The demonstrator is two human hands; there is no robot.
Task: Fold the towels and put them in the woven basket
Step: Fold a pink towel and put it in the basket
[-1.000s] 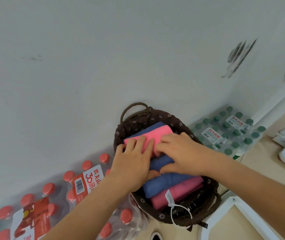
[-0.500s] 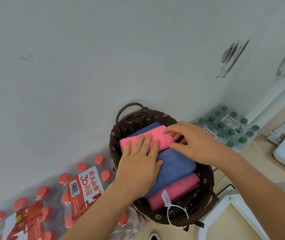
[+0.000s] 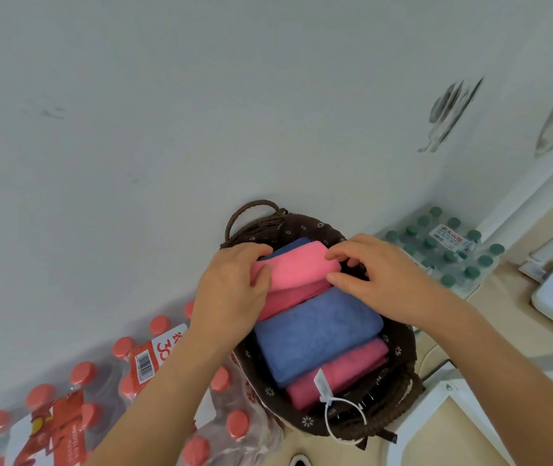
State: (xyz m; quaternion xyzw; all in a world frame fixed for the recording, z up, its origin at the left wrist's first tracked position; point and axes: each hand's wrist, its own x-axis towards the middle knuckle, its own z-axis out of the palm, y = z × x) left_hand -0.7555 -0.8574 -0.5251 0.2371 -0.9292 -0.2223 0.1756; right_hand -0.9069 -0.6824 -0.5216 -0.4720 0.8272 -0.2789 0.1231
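Our left hand gripped the left end of the top pink towel, thumb over it, and our right hand pinched its right end. The towel lay folded at the far end of the woven basket, beside a blue towel and a second pink towel nearer us. We judged the task nearly done, with only seating this towel left. All looked soft, thick and neatly folded.

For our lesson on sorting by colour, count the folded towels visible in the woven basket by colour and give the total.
Pink towels: 2, the far pink towel and the near pink towel.
Blue towels: 2, the middle blue towel and the far blue towel, only its edge showing.
Total: 4, counting the pink layer under the far pink towel as its own fold.
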